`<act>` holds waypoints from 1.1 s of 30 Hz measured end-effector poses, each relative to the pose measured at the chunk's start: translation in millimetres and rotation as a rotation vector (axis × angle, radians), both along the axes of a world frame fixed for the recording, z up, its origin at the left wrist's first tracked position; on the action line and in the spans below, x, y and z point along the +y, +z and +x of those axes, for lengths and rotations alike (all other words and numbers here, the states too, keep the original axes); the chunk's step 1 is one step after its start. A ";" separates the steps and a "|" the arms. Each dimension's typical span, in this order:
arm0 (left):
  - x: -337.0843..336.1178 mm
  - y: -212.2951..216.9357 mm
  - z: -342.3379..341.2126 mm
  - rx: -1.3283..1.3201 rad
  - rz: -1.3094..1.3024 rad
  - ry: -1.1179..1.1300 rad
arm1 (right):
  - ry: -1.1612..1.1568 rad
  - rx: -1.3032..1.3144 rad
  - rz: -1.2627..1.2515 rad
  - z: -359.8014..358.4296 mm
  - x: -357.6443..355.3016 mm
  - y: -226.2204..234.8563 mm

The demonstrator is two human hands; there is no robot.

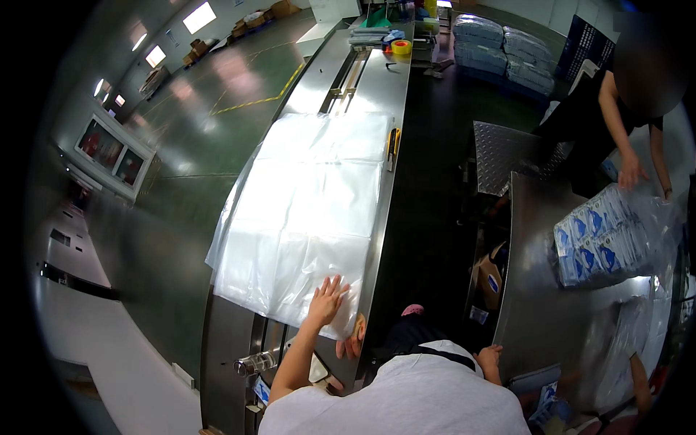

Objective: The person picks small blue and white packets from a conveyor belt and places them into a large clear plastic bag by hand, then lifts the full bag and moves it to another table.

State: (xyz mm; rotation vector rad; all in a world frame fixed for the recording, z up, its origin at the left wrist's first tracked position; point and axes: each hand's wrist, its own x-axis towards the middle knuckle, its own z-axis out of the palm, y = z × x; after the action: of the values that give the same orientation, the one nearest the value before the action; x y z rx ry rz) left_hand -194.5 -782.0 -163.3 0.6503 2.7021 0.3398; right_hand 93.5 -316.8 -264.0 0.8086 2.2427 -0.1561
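Observation:
A stack of large clear plastic sheets or bags [304,196] lies flat along the steel table. My left hand [328,299] rests on its near right corner, fingers spread and palm down. Beside that corner, a skin-coloured shape like fingers [350,344] shows at the table edge; I cannot tell whether it is a hand or a reflection. Away to the right, near the other steel table, my right hand [490,358] hangs with its fingers curled; anything inside them is hidden. A clear glass or bottle [255,362] lies near my left forearm, with a pale flat object [317,368] close by.
A yellow-handled cutter [394,141] lies by the sheets' right edge, and yellow tape [401,47] sits at the far end. A co-worker's hand [633,171] reaches over a bundle of blue-and-white packs [598,239] on the right table [533,254]. Another person's arm [639,380] shows lower right.

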 end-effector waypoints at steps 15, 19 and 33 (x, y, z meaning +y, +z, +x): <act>158.4 89.4 -57.9 -0.730 1.041 0.360 | -0.090 0.532 -1.172 -139.4 -67.2 164.0; 274.2 81.1 -48.7 -1.078 1.037 0.306 | -0.309 0.640 -1.520 -182.3 -111.5 162.2; 402.2 58.4 -80.0 0.016 0.629 -0.624 | -0.616 1.082 -0.648 -190.4 60.8 146.8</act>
State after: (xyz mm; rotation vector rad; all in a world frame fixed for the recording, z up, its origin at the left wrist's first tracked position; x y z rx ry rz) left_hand -274.5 -379.8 -104.9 1.6034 2.2159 1.0101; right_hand -96.9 -256.0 -117.2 1.1507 2.4538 -1.8768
